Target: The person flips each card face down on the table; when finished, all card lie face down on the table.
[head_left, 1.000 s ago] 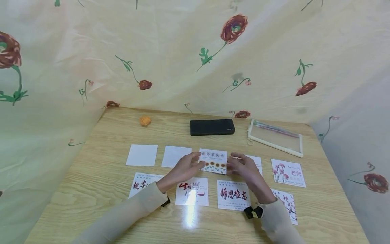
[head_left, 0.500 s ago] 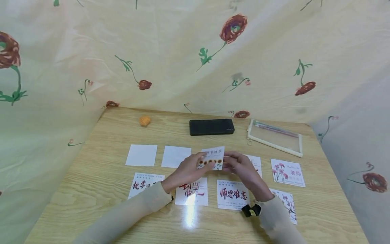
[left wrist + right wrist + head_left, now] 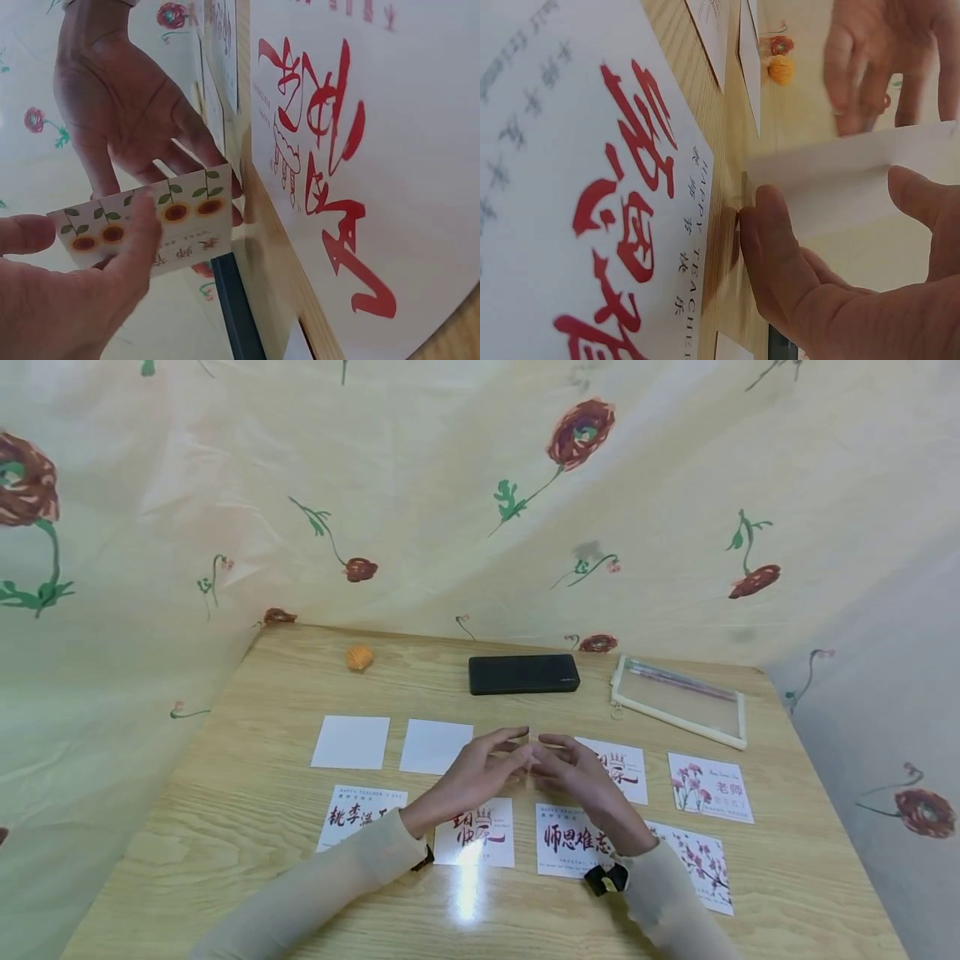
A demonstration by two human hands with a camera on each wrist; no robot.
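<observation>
A small greeting card with a row of sunflowers (image 3: 187, 225) stands between the hands, lifted off the table. In the head view it is nearly edge-on. My left hand (image 3: 476, 772) holds it from the printed side, thumb at its upper corner and a blurred finger across the face. From the other side my right hand (image 3: 588, 781) holds it. In the right wrist view, the right thumb and fingers lie against the card's white back (image 3: 832, 184).
Two blank white cards (image 3: 350, 742) lie left, printed cards (image 3: 474, 835) in front and right, including a pink-flower card (image 3: 708, 787). Behind are a black case (image 3: 523, 674), a clear zip pouch (image 3: 678, 700) and an orange ball-like object (image 3: 359, 657).
The sunflower card has been raised from the table and turned from facing upward to nearly edge-on. Both hands have moved closer together around it.
</observation>
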